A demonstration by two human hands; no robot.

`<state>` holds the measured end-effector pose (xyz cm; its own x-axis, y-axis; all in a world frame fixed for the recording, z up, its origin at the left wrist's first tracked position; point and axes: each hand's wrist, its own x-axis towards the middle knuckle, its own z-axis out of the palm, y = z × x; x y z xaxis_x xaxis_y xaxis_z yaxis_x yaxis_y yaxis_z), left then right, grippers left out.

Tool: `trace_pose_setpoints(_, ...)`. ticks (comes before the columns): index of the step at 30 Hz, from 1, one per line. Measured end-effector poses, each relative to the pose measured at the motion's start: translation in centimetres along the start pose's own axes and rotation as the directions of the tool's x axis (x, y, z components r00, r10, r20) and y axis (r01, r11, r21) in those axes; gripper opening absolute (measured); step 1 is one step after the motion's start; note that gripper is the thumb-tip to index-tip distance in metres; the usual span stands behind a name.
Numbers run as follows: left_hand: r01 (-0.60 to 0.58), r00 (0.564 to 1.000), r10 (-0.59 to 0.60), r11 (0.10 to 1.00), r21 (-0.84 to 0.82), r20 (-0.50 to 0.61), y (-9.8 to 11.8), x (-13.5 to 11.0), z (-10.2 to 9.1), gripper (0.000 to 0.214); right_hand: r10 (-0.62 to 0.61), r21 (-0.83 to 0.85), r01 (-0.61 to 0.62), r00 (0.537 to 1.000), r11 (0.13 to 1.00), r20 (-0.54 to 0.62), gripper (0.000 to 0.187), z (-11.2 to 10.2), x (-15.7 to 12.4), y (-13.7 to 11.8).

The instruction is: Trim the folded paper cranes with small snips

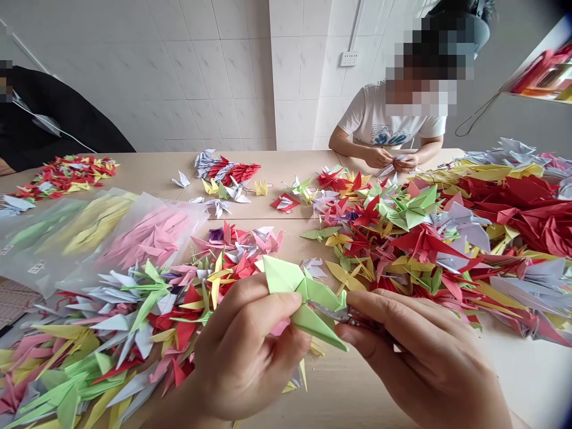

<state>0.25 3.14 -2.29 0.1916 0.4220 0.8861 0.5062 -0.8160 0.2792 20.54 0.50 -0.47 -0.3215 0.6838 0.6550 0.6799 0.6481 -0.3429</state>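
A light green paper crane (315, 298) is held up over the table in front of me. My left hand (250, 345) is closed, pinching one side of it between thumb and fingers. My right hand (415, 345) is closed around a small metal tool (357, 319), whose thin shiny end reaches under the crane's narrow curled tip. The tool's exact kind is hard to make out, as my fingers cover most of it. My right fingertips are right beside that tip; whether they touch the paper I cannot tell.
Heaps of colourful folded paper cranes lie left (147, 322) and right (402, 238). Clear plastic bags (196, 208) of green, yellow and pink paper pieces rest at left. A person in a white shirt (397, 119) works across the table (165, 159); another in black (58, 113) sits far left.
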Motion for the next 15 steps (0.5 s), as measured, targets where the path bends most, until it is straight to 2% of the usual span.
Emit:
trace_pose_setpoints(6, 0.001, 1.0, -0.001, 1.0, -0.003, 0.016, -0.01, 0.0, -0.05, 0.025, -0.018, -0.075, 0.016, 1.0, 0.997, -0.023, 0.013, 0.05, 0.09, -0.04)
trace_pose_setpoints(15, -0.018, 1.0, 0.018, 1.0, 0.011, 0.012, 0.07, 0.38, -0.02, 0.027, -0.024, -0.077, 0.022, 0.999, 0.997, -0.027, 0.01, -0.53, 0.21, 0.08)
